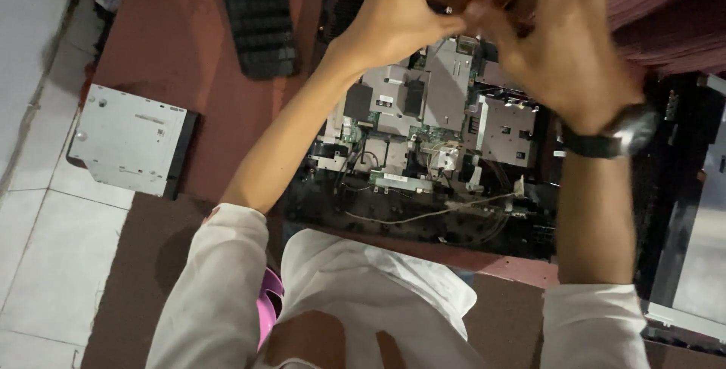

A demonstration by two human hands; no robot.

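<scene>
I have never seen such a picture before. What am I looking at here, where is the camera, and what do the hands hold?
The camera sits on a person's head and looks down at their own two bare hands. The left hand and the right hand, with a dark wristwatch, meet above an opened laptop whose circuit board is exposed. Whether the hands hold anything is too blurred to tell. On the reddish mat lie a removed keyboard and a flat grey metal drive.
</scene>
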